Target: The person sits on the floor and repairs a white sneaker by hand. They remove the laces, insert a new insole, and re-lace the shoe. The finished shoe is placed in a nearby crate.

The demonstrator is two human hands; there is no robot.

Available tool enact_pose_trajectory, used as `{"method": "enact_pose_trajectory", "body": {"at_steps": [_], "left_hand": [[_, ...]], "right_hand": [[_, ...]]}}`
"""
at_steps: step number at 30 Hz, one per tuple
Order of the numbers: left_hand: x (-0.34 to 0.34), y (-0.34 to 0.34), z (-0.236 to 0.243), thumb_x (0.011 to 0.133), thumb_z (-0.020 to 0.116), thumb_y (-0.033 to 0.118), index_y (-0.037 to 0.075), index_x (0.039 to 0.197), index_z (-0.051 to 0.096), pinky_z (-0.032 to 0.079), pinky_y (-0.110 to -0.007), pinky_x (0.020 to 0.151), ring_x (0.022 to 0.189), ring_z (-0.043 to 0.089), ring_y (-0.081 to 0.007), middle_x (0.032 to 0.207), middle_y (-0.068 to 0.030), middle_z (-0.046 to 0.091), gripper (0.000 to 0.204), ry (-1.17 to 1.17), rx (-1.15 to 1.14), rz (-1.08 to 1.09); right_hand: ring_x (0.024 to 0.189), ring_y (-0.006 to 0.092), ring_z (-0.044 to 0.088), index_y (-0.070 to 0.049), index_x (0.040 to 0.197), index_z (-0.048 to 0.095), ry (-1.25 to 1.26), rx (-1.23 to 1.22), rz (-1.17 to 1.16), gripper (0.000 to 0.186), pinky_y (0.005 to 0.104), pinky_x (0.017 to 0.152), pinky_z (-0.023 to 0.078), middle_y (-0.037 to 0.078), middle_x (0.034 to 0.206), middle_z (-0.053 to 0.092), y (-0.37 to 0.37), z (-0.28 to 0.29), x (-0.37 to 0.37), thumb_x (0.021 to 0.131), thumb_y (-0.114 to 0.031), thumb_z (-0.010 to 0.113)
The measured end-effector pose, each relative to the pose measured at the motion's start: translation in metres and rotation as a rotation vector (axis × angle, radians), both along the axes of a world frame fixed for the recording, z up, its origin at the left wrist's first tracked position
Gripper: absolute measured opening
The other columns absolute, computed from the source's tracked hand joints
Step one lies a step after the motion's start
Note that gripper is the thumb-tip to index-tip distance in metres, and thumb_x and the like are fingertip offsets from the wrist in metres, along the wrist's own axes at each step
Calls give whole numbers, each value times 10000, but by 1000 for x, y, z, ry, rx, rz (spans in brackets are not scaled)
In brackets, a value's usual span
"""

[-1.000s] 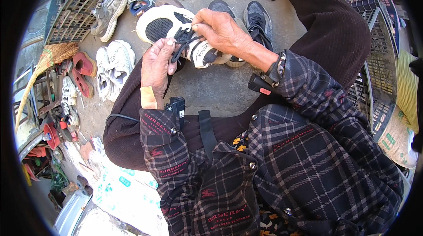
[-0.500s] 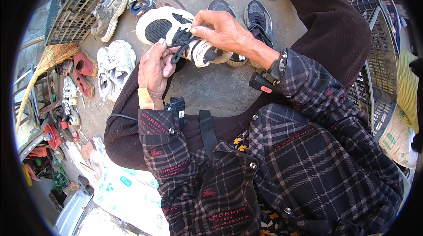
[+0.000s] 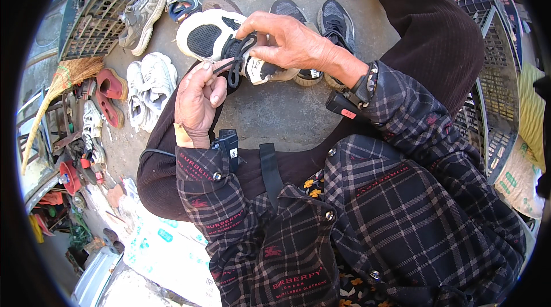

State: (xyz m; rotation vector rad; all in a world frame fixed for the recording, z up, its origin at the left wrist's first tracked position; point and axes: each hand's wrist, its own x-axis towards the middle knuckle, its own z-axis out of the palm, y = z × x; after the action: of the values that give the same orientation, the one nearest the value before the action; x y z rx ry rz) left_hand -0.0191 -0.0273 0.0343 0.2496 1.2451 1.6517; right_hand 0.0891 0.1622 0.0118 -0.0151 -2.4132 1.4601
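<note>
A white and black sneaker (image 3: 204, 39) sits in front of me, its toe to the left and its tongue toward my right hand. Its black shoelace (image 3: 234, 72) forms loops above the tongue. Between thumb and forefinger, my left hand (image 3: 198, 100) pinches one part of the lace, just below the shoe. My right hand (image 3: 295, 43) reaches over the shoe's ankle end, its bent fingers on the lace near the top of a loop. The palm of that hand covers part of the sneaker's heel.
Dark grey sneakers (image 3: 336, 23) stand just beyond my right hand. To the left are white shoes (image 3: 150, 86), red slip-ons (image 3: 108, 96), a grey sneaker (image 3: 143, 17) and a straw broom (image 3: 69, 74). Black plastic crates (image 3: 106, 11) stand at far left and along the right (image 3: 496, 72).
My left hand has shifted slightly left and down with the lace. My right hand has turned and moved a little left, covering more of the tongue; the lace loop now stands higher.
</note>
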Motion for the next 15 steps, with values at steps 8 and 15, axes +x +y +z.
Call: {"method": "enact_pose_trajectory", "body": {"at_steps": [8,15], "left_hand": [[-4,-5,-7,891,489,186,26,836,486,287,-206,434,473,347,-101,1132,-309,526,168,-86,37,57],[-3,-12,-7,926,441,191,21,794,459,306,-175,403,548,484,-147,1078,-297,555,216,-192,164,-13]], "right_hand": [[747,227,603,-56,1079,560,-72,-23,-31,332,321,680,466,122,935,603,1,6,3,747,-49,569],[851,280,602,-85,1083,577,7,-44,136,418,348,744,455,146,927,610,4,0,-4,711,52,445]]}}
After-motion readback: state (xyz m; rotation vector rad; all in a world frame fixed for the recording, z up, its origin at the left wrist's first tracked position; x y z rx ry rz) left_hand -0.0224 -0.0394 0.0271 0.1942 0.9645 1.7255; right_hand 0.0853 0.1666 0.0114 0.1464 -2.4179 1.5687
